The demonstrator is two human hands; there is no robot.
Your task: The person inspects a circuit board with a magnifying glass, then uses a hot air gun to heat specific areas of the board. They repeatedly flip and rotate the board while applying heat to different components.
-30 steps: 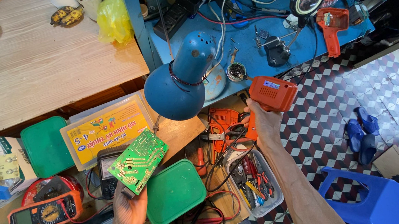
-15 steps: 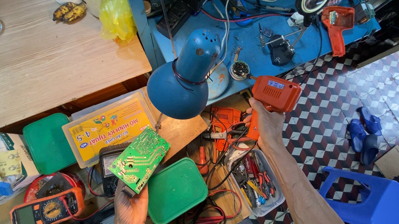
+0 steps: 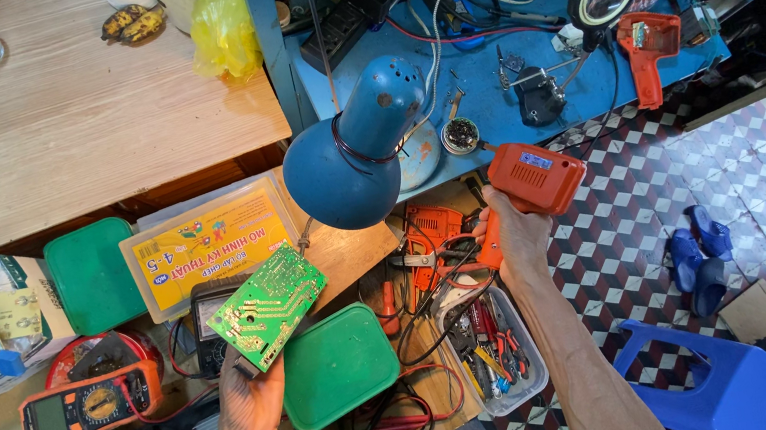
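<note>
Left hand: my left hand is clenched on the lower edge of a green circuit board, track side up, tilted over the green lid.
Right hand: my right hand grips an orange soldering gun by its handle.
Gun position: held up beside the blue lamp, well apart from the board.
Step in hand: I judge both pieces are gripped and not yet brought together.
Next move calls for: bringing the gun's tip to the copper tracks, board kept steady, cord clear of the tool tray.
</note>
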